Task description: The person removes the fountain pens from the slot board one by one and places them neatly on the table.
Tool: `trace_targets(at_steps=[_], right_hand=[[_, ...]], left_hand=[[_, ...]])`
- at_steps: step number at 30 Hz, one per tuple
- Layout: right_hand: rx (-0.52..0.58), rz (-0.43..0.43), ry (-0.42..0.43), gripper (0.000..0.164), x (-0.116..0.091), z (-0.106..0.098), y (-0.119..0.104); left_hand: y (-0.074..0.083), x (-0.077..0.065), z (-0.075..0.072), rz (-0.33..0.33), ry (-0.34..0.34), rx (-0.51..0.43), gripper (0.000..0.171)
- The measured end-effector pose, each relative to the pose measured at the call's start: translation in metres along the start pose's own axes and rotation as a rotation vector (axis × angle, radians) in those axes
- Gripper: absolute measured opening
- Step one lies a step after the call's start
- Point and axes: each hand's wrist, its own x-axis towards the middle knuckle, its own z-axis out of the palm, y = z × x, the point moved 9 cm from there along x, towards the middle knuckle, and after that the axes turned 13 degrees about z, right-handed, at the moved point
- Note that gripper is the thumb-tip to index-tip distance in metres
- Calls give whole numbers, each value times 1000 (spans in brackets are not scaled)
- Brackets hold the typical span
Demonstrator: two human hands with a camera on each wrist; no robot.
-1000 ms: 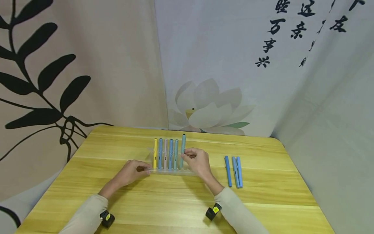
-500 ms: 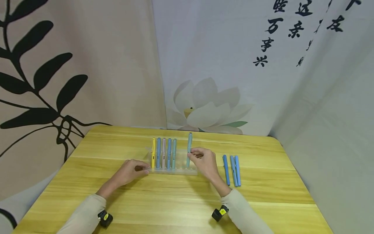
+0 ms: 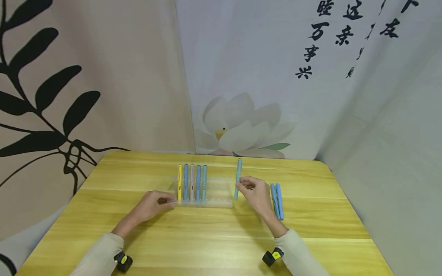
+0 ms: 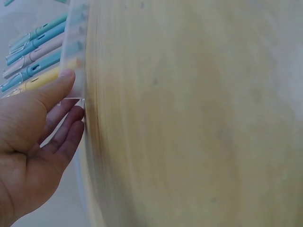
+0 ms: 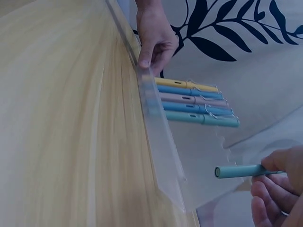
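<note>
A clear plastic pen stand (image 3: 221, 189) is on the table, with several capped pens upright in its left part: yellow (image 3: 179, 183), blue (image 3: 185, 184), pale pink (image 3: 192, 184), blue again and teal (image 3: 204, 184). My left hand (image 3: 153, 206) pinches the stand's left end, thumb (image 4: 67, 79) on the front ledge and fingers beneath. My right hand (image 3: 258, 194) holds a light teal pen (image 3: 238, 174) nearly upright between thumb and fingers, just beyond the stand's right end. In the right wrist view that pen's lower end (image 5: 229, 172) is apart from the stand.
To the right of my right hand, two blue pens (image 3: 279, 201) lie side by side on the wooden table (image 3: 193, 241). Printed curtains (image 3: 145, 88) hang behind the table's back edge.
My right hand has carried the light teal pen rightward out of the stand, past its right end. One blue pen on the table is now hidden behind it. The left hand still holds the stand.
</note>
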Motion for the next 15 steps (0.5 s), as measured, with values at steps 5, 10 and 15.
trace_targets(at_steps=[5,10,15], right_hand=[[-15,21,12,23,-2,-16,9],[-44,17,40,22,-3,-35,15],[-78,34,65,23,-3,-52,23]], left_hand=[[-1,-1,0,0,-3,-4,20],[0,0,0,12,-5,-10,20],[0,-1,0,-2,-1,-16,19]])
